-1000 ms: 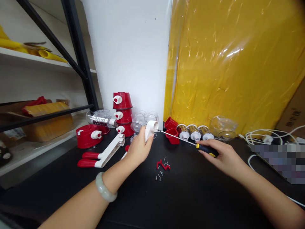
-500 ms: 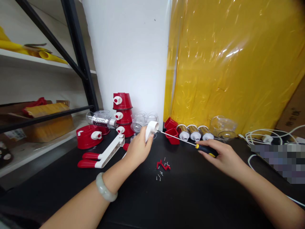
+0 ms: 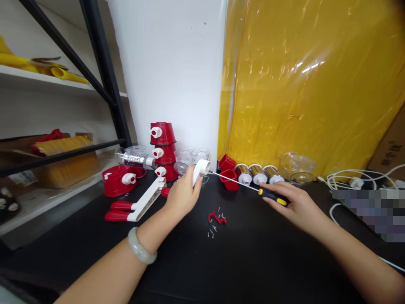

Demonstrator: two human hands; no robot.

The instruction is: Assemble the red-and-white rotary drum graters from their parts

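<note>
My left hand [image 3: 184, 192] is closed around a white plastic handle piece [image 3: 200, 169], its round end raised above the tabletop and facing right. In my right hand [image 3: 292, 202], a screwdriver [image 3: 274, 197] with a black and yellow grip is held between thumb and fingers. Its long thin shaft points left, the tip at the opening of the white round end; whether a screw sits inside is hidden. Below, on the black table, lie a small red plastic piece [image 3: 217, 218] and several loose screws [image 3: 212, 232]. White arms with red grips [image 3: 136, 211] rest left of my left hand.
Behind stand a stack of red grater bases [image 3: 164, 154], another red base [image 3: 118, 181], clear plastic parts [image 3: 190, 158], red hoppers [image 3: 228, 179] and several grating drums [image 3: 257, 174]. White cables [image 3: 340, 181] lie at right. A black shelf frame [image 3: 106, 71] rises on the left.
The screwdriver grip has turned slightly, showing more of its yellow patch, and my right fingers have shifted on it. The white handle piece stays almost in place.
</note>
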